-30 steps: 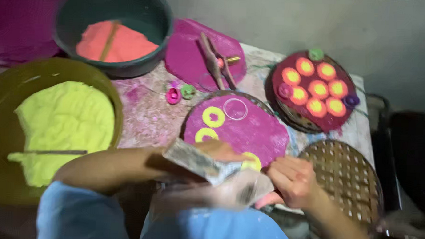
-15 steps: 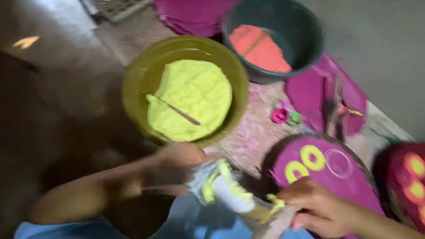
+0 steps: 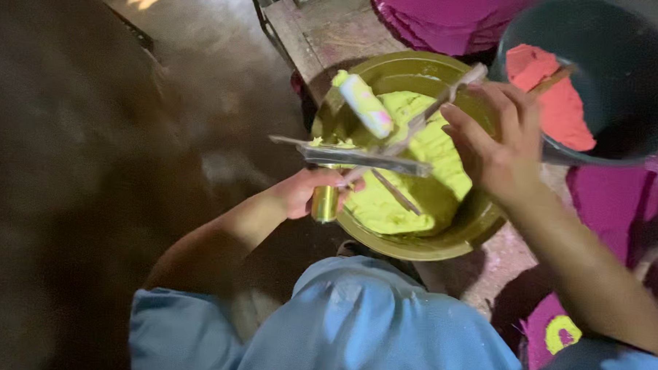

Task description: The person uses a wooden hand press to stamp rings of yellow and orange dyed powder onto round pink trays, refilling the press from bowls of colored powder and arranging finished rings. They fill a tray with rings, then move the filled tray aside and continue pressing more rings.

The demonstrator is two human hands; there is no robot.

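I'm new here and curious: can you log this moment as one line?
left hand: grips tool | right hand: on stick | below: yellow bowl

Olive bowl, yellow-green paste

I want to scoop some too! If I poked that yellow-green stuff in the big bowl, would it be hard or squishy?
Probably soft. The yellow-green stuff lies in lumpy heaps in the bowl and smears cling to the flat tool by the left hand, so it likely sticks. A thin stick rests on it without visibly sinking, so it may be thick, not runny.
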